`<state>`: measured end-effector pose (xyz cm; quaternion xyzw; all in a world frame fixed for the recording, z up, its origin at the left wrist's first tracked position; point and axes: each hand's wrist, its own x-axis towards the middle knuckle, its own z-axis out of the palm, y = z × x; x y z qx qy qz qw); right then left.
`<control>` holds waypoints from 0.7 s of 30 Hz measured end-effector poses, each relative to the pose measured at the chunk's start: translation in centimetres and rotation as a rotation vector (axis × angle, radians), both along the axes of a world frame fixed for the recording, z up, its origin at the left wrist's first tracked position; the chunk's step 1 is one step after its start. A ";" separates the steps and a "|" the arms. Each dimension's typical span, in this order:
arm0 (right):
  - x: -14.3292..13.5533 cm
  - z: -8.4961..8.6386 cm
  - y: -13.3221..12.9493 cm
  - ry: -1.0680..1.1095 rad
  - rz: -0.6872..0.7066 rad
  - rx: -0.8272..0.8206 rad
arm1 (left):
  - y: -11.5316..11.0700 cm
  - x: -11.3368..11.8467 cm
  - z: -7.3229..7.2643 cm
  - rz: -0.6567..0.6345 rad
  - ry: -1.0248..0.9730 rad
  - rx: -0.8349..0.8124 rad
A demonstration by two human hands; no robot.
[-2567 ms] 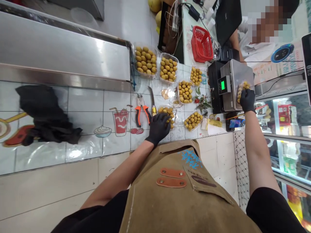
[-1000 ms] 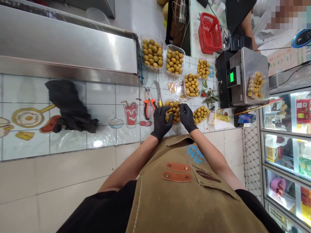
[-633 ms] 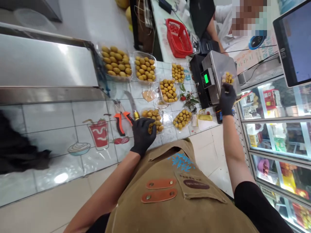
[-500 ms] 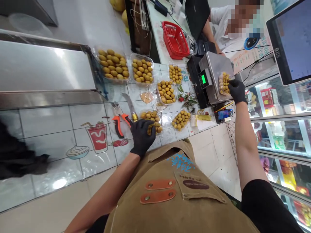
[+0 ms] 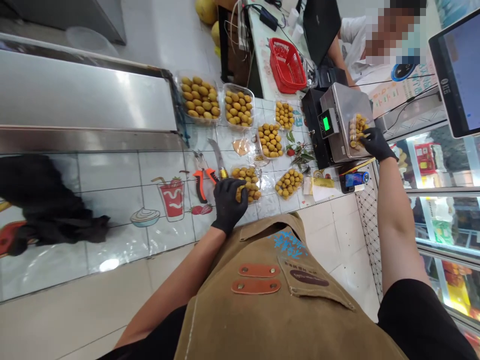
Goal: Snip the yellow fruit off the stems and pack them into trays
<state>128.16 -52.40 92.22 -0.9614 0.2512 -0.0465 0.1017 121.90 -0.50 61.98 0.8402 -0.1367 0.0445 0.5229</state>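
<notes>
My left hand (image 5: 229, 204), in a black glove, is at the near counter edge with its fingers curled over the near side of a clear box of yellow-brown fruit (image 5: 245, 176); thumb and fingertips touch fruit there. My right hand (image 5: 377, 143), also gloved, reaches to the scale (image 5: 339, 107) and grips the edge of a smaller fruit pack (image 5: 358, 127) lying on its steel plate. The scale's display (image 5: 326, 123) glows green. Other fruit boxes (image 5: 270, 140) stand between the hands and farther back. Orange-handled pliers (image 5: 202, 182) and a curved knife (image 5: 217, 155) lie beside my left hand.
A red basket (image 5: 287, 65) stands on the back table. Behind the scale sits a person (image 5: 352, 37). A screen (image 5: 459, 75) and lit shelves are at right. A blue can (image 5: 356, 178) is below the scale, a black cloth (image 5: 48, 200) at left, a steel unit (image 5: 86, 95) behind it.
The view has shifted, so the counter and objects appear farther right. My left hand stays at the near box. My right hand remains at the pack on the scale.
</notes>
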 end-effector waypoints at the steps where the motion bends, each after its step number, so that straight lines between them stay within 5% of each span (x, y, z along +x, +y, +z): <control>1: -0.4 -0.6 0.9 -0.050 -0.008 -0.052 | 0.1 -0.1 0.1 0.009 0.013 0.003; 4: -2.5 -4.5 6.9 -0.184 0.155 -0.021 | 0.3 -0.1 0.4 0.033 0.057 0.018; 8: -5.9 -12.8 20.1 -0.156 0.514 0.332 | 0.6 -0.1 0.3 0.065 0.044 0.041; 11: -7.4 -18.0 28.1 -0.150 0.496 0.539 | 0.9 -0.2 0.4 0.064 0.041 0.047; 13: -7.7 -19.8 30.1 -0.131 0.473 0.651 | 1.2 -0.2 0.4 0.065 0.055 0.056; 16: -7.7 -19.1 27.2 -0.224 0.322 0.605 | 1.5 -0.2 0.2 0.051 0.077 0.059; 21: -5.5 -11.7 12.6 -0.529 -0.147 -0.075 | 1.3 -0.1 -0.3 0.033 0.084 0.073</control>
